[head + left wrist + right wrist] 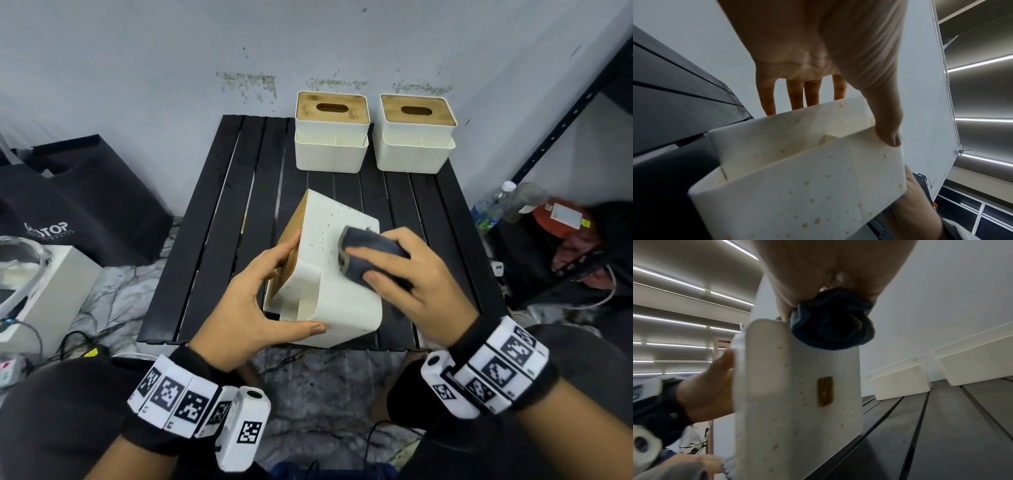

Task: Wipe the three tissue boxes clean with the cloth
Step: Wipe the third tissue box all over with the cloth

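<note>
A white tissue box (pixel 337 298) with a bamboo lid lies tipped on its side on the black slatted table (pixel 212 219), its upturned face speckled with yellowish spots (pixel 812 199). My left hand (pixel 263 301) grips it, fingers on the lid side, thumb on the near white wall (pixel 890 136). My right hand (pixel 407 274) holds a bunched dark grey cloth (pixel 370 253) (pixel 830 326) pressed on the box's upper face (pixel 797 394). Two more white tissue boxes (pixel 331 132) (pixel 416 133) stand upright side by side at the table's far edge.
A black bag (pixel 78 205) and a white device (pixel 44 287) with cables lie on the floor to the left. A black metal shelf (pixel 561 126), plastic bottles (pixel 493 205) and clutter stand at the right. A grey wall (pixel 171 51) rises behind the table.
</note>
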